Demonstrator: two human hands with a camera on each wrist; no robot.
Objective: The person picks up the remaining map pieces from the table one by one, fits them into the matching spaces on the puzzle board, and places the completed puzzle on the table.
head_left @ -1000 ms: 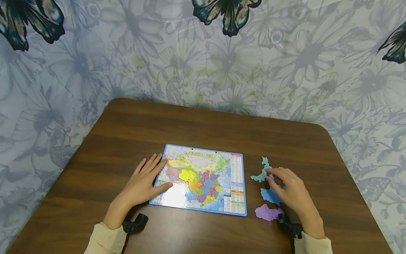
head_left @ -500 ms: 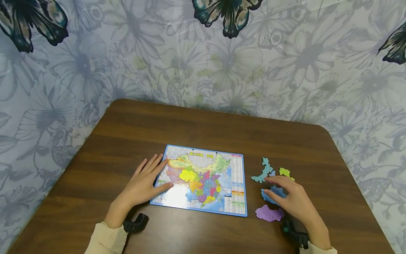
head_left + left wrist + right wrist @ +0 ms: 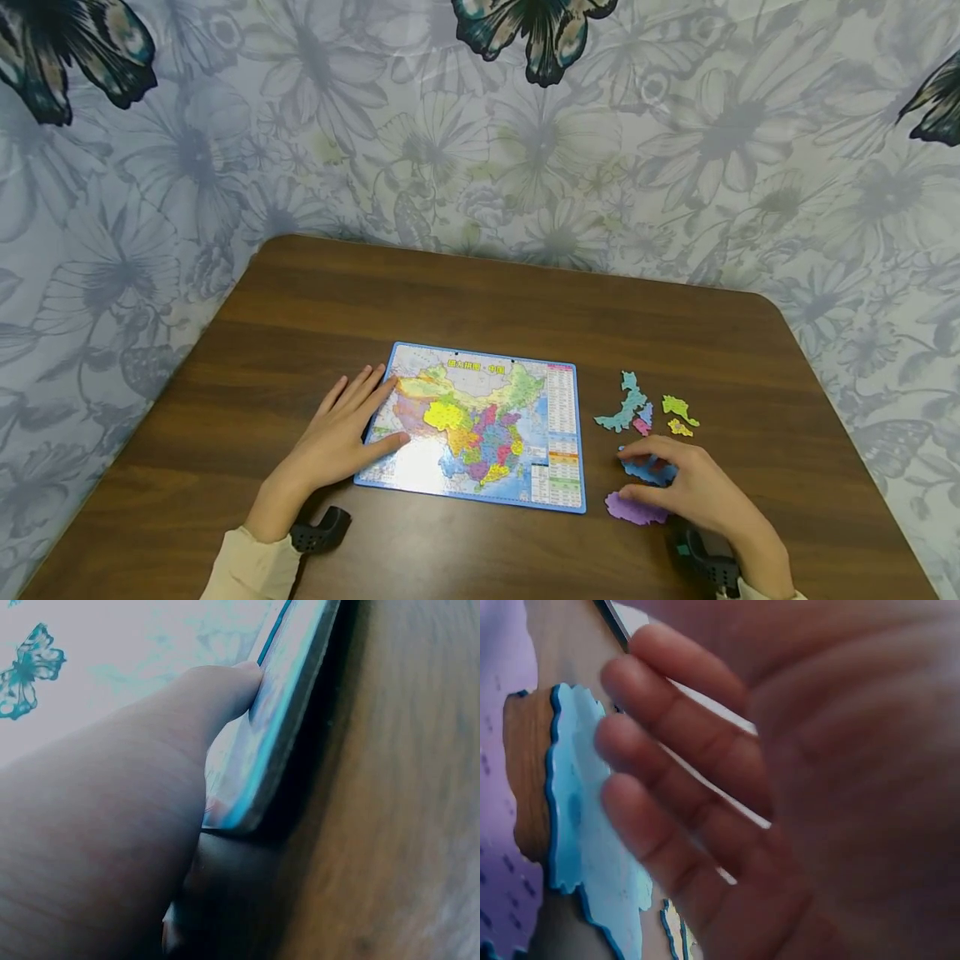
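Observation:
My left hand (image 3: 337, 433) lies flat over the left edge of a map puzzle board (image 3: 420, 473), fingers spread. In the left wrist view its thumb (image 3: 232, 686) rests on the board near the edge. To the right of the board, my right hand (image 3: 693, 477) hovers over a blue puzzle piece (image 3: 651, 473) with loosely bent fingers, thumb apart from them. A purple puzzle piece (image 3: 630, 510) lies just below, overlapped by the thumb in the head view. In the right wrist view the fingertips are beside the blue piece (image 3: 604, 817), with nothing held between them.
Farther back lie a teal piece (image 3: 622, 417), a small light-blue piece (image 3: 647, 412), a pink piece (image 3: 642, 427), a green piece (image 3: 677, 407) and a yellow piece (image 3: 680, 428). The wooden table (image 3: 480, 283) meets a floral wall covering (image 3: 525, 150) behind.
My right hand has moved from the teal piece toward me, over the blue and purple pieces, uncovering the green, yellow and pink ones. The left hand has stayed on the board.

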